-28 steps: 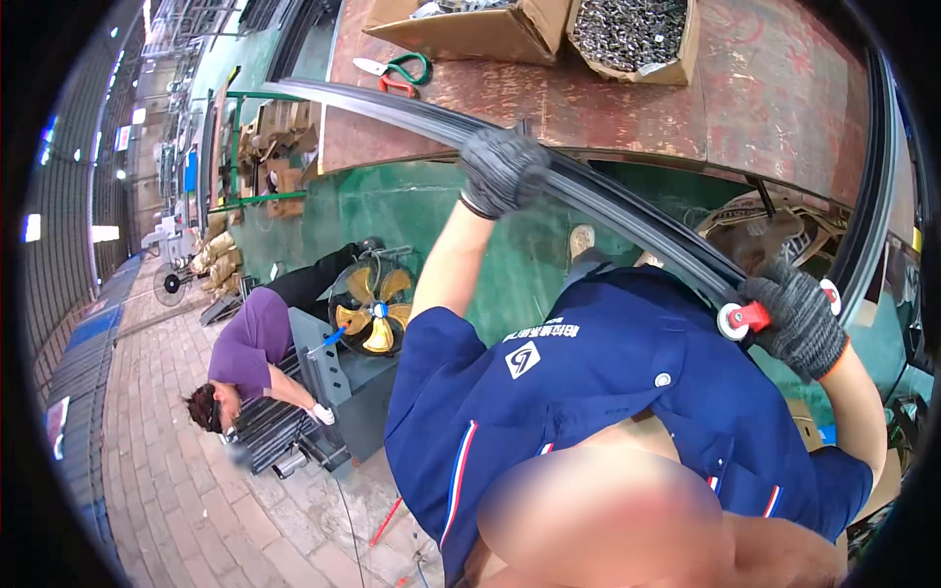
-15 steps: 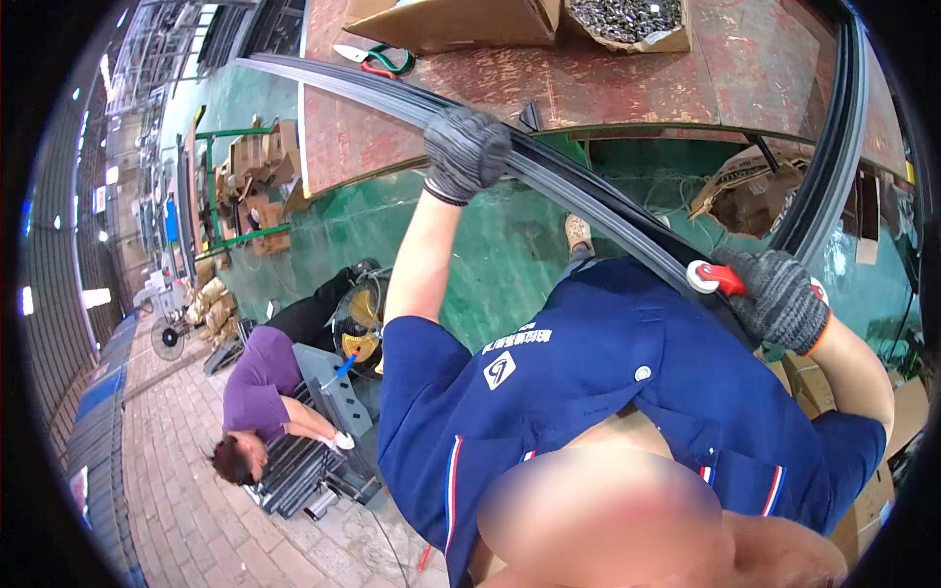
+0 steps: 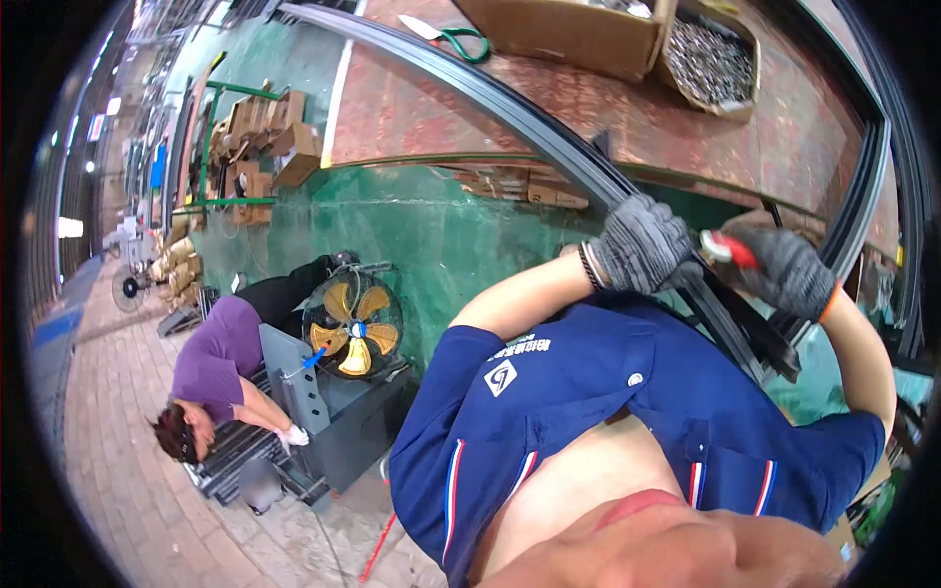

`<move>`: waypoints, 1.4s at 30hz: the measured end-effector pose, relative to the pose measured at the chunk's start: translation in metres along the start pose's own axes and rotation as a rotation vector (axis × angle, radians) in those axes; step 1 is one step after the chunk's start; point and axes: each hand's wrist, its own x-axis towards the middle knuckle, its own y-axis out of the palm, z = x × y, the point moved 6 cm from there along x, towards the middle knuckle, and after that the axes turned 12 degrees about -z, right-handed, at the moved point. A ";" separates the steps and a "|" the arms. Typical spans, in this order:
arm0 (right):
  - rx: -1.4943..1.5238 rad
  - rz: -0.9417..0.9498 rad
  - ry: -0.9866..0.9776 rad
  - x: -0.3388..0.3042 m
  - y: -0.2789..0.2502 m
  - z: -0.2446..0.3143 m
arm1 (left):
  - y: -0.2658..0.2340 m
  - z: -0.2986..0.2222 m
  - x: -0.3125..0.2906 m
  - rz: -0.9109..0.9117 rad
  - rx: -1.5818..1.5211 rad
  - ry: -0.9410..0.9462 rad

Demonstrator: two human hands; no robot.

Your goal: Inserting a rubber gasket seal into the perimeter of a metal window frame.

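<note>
My left hand (image 3: 642,242), in a dark grey knit glove, is closed around a long grey-and-black profile (image 3: 490,98). The profile runs from the far left, over the table edge, down toward my chest. Close beside it, my right hand (image 3: 789,272), gloved the same way, grips a small hand roller (image 3: 727,249) with a red handle and a pale wheel. The roller's head is just right of my left fingers, near the profile. Whether its wheel touches the profile I cannot tell. Another dark profile (image 3: 863,211) passes behind my right hand.
On the worn red table (image 3: 421,118) lie green-handled scissors (image 3: 456,39), beside a cardboard box (image 3: 569,34) and an open box of small metal parts (image 3: 711,64). To the left, a person in purple (image 3: 221,353) bends over dark profiles near a standing fan (image 3: 351,323).
My left hand has slid along the profile toward the right and is now beside my right hand. The roller remains in my right hand. The whole view has shifted.
</note>
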 end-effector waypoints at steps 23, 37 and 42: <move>-0.575 -0.516 0.031 0.070 -0.030 -0.085 | -0.122 0.275 -0.059 -0.330 0.338 0.060; -0.778 -0.655 0.124 0.203 -0.038 -0.060 | -0.118 0.231 -0.069 -0.448 0.309 0.028; -0.383 -0.252 -0.318 0.260 0.026 0.139 | -0.129 0.220 -0.081 -0.484 0.289 0.001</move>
